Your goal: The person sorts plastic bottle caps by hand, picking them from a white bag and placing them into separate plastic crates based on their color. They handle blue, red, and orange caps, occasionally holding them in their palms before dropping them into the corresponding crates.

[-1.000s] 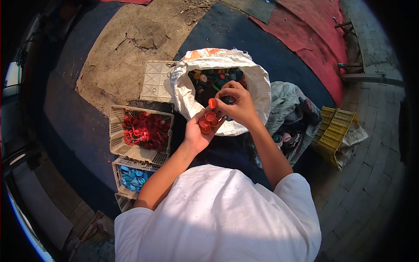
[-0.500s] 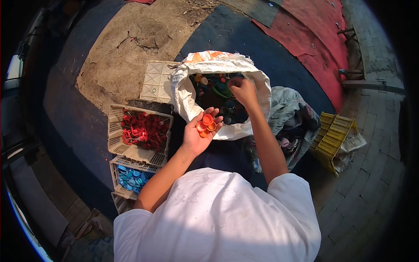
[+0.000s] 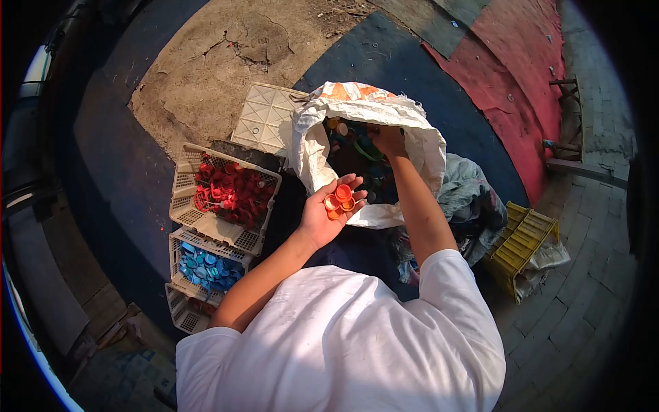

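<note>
Palm up at the near left rim of the white sack, my left hand carries several orange caps, lying loose on the palm and fingers. My right hand reaches into the shaded inside of the sack, near its far right part; its fingers are hidden in shadow, so what they touch cannot be made out. Caps of mixed colours show inside the sack, with a green ring-shaped piece beside my right hand.
Left of the sack stand a crate of red caps, a crate of blue caps and a third crate. An upturned white crate lies behind. On the right are a grey-green sack and yellow crate.
The view has shifted, so the sack and crates sit differently in the frame. My right hand has gone deeper into the sack. My left hand still bears the orange caps.
</note>
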A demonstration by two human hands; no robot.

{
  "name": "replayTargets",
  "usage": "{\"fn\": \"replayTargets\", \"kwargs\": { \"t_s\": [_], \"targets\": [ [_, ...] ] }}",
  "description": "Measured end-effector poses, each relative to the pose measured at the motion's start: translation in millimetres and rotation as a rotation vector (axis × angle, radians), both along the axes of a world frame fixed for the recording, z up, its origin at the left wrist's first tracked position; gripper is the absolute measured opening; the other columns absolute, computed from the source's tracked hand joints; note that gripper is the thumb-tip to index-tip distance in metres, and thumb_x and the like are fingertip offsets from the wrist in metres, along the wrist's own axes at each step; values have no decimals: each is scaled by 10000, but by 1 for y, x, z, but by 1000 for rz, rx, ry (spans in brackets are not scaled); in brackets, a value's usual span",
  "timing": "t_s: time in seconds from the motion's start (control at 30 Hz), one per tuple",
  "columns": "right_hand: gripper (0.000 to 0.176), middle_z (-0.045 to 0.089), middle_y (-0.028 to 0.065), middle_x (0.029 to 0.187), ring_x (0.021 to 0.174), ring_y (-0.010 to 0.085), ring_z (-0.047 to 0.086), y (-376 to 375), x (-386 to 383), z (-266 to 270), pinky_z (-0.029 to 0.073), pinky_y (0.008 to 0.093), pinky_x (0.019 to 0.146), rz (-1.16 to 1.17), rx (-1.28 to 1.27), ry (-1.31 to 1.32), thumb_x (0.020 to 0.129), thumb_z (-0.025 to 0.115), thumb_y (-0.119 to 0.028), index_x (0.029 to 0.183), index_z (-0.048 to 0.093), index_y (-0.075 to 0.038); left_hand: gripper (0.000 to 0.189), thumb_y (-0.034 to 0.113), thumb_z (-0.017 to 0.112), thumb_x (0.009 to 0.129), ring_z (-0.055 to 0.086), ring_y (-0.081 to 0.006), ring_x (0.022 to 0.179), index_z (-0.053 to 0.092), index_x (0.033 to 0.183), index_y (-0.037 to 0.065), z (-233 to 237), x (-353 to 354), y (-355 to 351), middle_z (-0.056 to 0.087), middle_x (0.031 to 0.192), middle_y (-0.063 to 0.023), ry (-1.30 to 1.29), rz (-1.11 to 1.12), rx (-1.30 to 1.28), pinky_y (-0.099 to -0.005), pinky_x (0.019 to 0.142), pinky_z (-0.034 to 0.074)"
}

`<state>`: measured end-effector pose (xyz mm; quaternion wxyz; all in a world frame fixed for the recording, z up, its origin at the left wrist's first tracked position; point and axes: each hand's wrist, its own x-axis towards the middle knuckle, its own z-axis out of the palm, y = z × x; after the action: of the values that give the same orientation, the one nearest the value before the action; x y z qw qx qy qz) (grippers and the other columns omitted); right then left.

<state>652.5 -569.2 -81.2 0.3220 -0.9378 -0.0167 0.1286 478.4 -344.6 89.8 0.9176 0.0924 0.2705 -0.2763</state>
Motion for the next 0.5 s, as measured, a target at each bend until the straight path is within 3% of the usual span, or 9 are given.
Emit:
{"fn": "replayTargets", "kwargs": {
  "t_s": [0.07, 0.3, 0.4, 0.47, 0.5],
  "targets": [
    [359, 745, 74, 1065, 1037, 217, 705, -4, 2, -32, 525, 378, 935, -5, -6, -111, 815, 764, -64, 1166, 690, -69, 353, 254, 443, 1067, 613, -305, 1189, 575, 1304, 29, 0, 1, -1, 618, 1334, -127, 12, -4, 2, -434, 1042, 499],
    [392, 726, 95, 1117, 1071, 246, 694, -13, 5, -47, 516, 388, 970, 15, 192, -77, 811, 768, -19, 1186, 658, -40, 358, 260, 434, 1071, 625, -294, 1167, 581, 1292, 20, 1, 2, 0, 637, 1310, -132, 20, -5, 11, -426, 1033, 501],
    [382, 715, 120, 1094, 1066, 296, 682, -11, 3, -37, 503, 412, 969, 65, 102, -128, 798, 792, -68, 1159, 669, -45, 356, 260, 433, 1071, 626, -293, 1166, 582, 1293, 24, 1, 3, 0, 637, 1309, -130, 31, 1, 14, -425, 1032, 501],
    [381, 708, 140, 1061, 1065, 328, 670, 4, -8, 9, 494, 429, 964, 175, -48, -232, 790, 804, -101, 1144, 674, -50, 354, 258, 437, 1070, 622, -299, 1174, 577, 1299, 28, 0, 3, 1, 628, 1320, -127, 32, 0, 10, -428, 1037, 499],
    [371, 706, 148, 1044, 1062, 341, 663, 8, -11, 7, 491, 436, 960, 146, -46, -275, 785, 808, -114, 1127, 680, -50, 352, 257, 442, 1068, 617, -304, 1182, 572, 1304, 30, -1, 3, 1, 619, 1330, -126, 26, -2, 4, -432, 1041, 498]
  ]
}}
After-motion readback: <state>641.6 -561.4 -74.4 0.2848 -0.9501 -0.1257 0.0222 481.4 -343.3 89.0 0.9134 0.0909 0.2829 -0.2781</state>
